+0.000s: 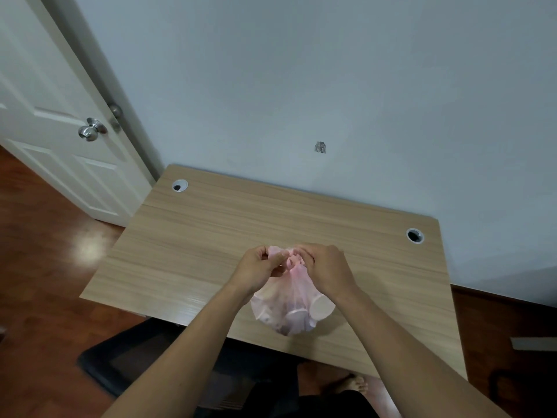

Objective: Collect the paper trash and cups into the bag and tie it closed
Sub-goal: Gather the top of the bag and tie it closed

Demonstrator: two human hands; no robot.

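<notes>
Pale wall fills the upper view; white panelled door (54, 122) at left with a metal knob (92, 129). Reddish wood floor (36, 267) to either side.

Wood-grain surface (211, 236) pushed against the wall, two cable holes near its far corners (left one (180, 186), right one (415, 235)). Dark chair (144, 354) partly tucked under the near edge.

Thin pinkish translucent bag (289, 309) sits on the surface near the near edge, roughly centre. Long axis runs near-to-far: rounded, full bottom toward the person, gathered neck pointing away toward the wall. Pale cups (321, 307) show through the film, one round rim facing up-right; darker crumpled matter beside them (cannot tell what it is).

Left hand (256, 271) and right hand (325, 267) meet at the neck. Each grip is pinched closed on a twisted strand of the bag's mouth, fingertips nearly touching each other. Whether a knot is formed cannot be told; fingers cover it.
</notes>
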